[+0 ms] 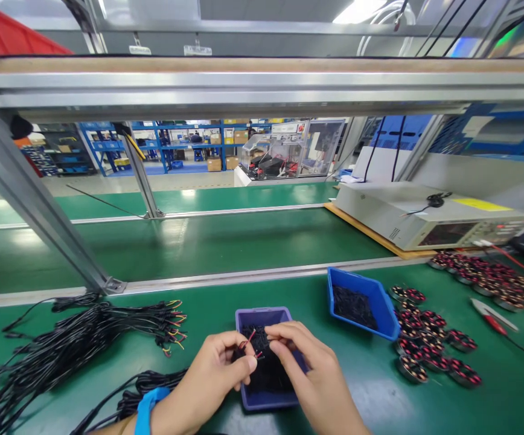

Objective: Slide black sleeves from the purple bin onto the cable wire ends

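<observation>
My left hand (219, 374), with a blue band at the wrist, pinches a small dark part with thin red and black wires (249, 343). Close to its right, my right hand (309, 368) has thumb and index finger pressed together near the wire ends; anything between those fingertips is too small to make out. Both hands are above a purple bin (268, 400) holding small black pieces. Part of the bin's inside is hidden by the hands.
Bundles of black cables (94, 326) lie at the left. A blue bin (364, 307) of black pieces, round coil parts (429, 338), red-handled pliers (492, 319) and a grey instrument (429, 211) are at the right. A metal frame (35, 175) stands at left.
</observation>
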{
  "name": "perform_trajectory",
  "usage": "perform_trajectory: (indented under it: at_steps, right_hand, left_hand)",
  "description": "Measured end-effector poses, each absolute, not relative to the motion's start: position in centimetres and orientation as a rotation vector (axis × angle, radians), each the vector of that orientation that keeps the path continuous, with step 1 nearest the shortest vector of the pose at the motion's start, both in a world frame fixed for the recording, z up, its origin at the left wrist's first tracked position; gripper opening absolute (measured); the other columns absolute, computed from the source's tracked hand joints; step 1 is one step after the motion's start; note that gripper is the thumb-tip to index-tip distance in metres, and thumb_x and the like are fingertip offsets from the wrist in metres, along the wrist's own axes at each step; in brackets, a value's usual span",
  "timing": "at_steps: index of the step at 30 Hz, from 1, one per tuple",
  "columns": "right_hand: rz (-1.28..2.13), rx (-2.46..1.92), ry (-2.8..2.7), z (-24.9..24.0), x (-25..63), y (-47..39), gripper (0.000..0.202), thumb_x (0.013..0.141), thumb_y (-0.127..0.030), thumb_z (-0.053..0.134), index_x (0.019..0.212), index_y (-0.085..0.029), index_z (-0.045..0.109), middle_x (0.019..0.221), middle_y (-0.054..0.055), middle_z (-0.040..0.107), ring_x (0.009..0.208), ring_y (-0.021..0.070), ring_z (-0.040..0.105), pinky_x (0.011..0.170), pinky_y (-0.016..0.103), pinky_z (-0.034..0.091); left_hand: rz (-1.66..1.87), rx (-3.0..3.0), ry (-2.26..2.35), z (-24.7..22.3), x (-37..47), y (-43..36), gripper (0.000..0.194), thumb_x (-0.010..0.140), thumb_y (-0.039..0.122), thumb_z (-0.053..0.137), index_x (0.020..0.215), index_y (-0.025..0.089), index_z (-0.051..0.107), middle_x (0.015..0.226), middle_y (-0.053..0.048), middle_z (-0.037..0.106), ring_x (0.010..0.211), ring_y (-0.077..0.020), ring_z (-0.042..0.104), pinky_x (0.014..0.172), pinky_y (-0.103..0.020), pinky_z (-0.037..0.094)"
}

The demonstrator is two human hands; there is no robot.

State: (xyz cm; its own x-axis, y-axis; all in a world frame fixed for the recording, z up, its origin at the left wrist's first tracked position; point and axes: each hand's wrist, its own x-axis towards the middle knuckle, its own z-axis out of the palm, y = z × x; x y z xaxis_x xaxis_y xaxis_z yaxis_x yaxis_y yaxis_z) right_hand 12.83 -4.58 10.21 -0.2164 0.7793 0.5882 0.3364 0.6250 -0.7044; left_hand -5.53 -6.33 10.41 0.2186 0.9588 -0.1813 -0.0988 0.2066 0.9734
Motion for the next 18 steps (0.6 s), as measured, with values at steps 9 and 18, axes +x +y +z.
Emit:
perform_trajectory:
  at_steps: [9, 18]
  right_hand:
    - [0.502, -0.849, -1.808, 10.75, 12.80, -5.14, 0.017, 0.098, -0.014, 0.055, 0.094, -0.024, 0.067, 0.086, 0.003, 0.073, 0.079, 0.0188, 0.070, 0.076, 0.028, 0.056]
    - [0.456, -0.823, -1.828, 10.83, 12.62, -5.14, 0.017, 0.098, -0.013, 0.053, 0.093, -0.024, 0.065, 0.085, 0.004, 0.073, 0.076, 0.0197, 0.069, 0.078, 0.032, 0.057]
  left_hand:
    - [0.965, 1.068, 1.060, 10.45, -5.48, -6.25, 0.039, 0.069, 0.049, 0.082, 0.072, 0.016, 0.062, 0.060, 0.002, 0.055, 0.056, -0.0124, 0.050, 0.051, -0.021, 0.040]
    - [0.964, 1.063, 1.069, 10.61, -5.42, -6.24, 0.039, 0.069, 0.049, 0.083, 0.071, 0.016, 0.063, 0.060, 0.002, 0.055, 0.056, -0.0120, 0.050, 0.051, -0.021, 0.041]
